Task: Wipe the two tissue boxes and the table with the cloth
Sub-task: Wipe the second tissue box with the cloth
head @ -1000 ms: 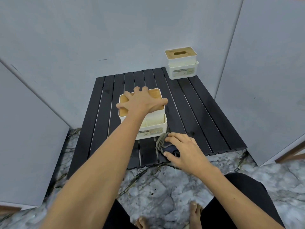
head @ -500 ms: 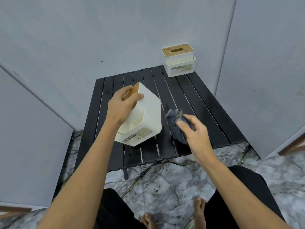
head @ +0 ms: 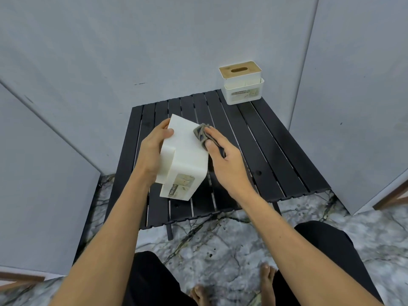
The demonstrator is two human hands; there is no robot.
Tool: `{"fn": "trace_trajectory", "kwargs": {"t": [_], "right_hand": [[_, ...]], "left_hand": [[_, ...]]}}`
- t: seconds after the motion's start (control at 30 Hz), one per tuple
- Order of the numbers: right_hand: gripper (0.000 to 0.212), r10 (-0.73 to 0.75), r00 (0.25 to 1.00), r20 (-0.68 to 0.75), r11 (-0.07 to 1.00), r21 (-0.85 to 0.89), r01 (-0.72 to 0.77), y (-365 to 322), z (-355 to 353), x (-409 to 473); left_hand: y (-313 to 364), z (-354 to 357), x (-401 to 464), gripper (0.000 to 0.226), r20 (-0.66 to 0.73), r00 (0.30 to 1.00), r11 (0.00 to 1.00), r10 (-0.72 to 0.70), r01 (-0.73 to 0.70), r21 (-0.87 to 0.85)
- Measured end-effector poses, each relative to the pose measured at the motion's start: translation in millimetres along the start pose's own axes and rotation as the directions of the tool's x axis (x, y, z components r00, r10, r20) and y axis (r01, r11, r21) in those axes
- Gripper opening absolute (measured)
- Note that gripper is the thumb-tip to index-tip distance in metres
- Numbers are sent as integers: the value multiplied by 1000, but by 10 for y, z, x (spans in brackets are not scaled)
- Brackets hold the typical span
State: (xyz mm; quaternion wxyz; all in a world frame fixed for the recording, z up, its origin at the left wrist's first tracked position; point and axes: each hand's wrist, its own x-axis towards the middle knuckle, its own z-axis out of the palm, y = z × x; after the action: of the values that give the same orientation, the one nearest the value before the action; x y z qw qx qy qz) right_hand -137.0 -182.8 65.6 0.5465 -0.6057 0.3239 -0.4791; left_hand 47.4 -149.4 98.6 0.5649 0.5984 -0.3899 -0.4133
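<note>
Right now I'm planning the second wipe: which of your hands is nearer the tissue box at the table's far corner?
Right. The right hand lies nearer the far tissue box; the left hand is farther left.

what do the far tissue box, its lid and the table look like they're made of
Far tissue box: smooth matte white body, probably plastic.
Its lid: tan with faint grain, likely wood or bamboo.
Table: black slats with a slight sheen; painted wood or metal, cannot tell.

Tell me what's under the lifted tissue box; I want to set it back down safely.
Under the tilted tissue box, only the black slatted table shows. The patch directly beneath the box and the left hand is covered, so anything lying there cannot be seen.
</note>
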Motion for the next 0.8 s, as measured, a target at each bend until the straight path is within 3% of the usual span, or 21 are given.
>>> {"fn": "trace_trajectory", "kwargs": {"t": [0.13, 0.3, 0.47, 0.57, 0.7, 0.8], "right_hand": [[34, 27, 999, -40, 991, 133, -21, 20, 48, -92], [33, 38, 999, -28, 986, 166, -33, -34, 75, -74], [31, 59, 997, -40, 985, 164, -52, -43, 70, -51], [28, 80, 994, -75, 975, 214, -62, -13, 33, -70], [25, 170, 980, -103, 936, 328, -128, 79, -49, -197], [25, 234, 965, -119, 916, 361, -177, 174, -74, -336]], "left_hand": [[-38, -93, 47, 56, 43, 999, 996, -12, 16, -89], [-110, -125, 58, 62, 50, 999, 983, 5, 4, -181], [-98, -133, 26, 74, 18, 999, 984, -35, 38, -173], [-48, -135, 25, 69, -33, 999, 991, -42, 37, -125], [127, -159, 17, 58, -17, 1000, 983, 24, -20, 182], [284, -162, 1, 53, 55, 995, 842, 79, -96, 531]]}}
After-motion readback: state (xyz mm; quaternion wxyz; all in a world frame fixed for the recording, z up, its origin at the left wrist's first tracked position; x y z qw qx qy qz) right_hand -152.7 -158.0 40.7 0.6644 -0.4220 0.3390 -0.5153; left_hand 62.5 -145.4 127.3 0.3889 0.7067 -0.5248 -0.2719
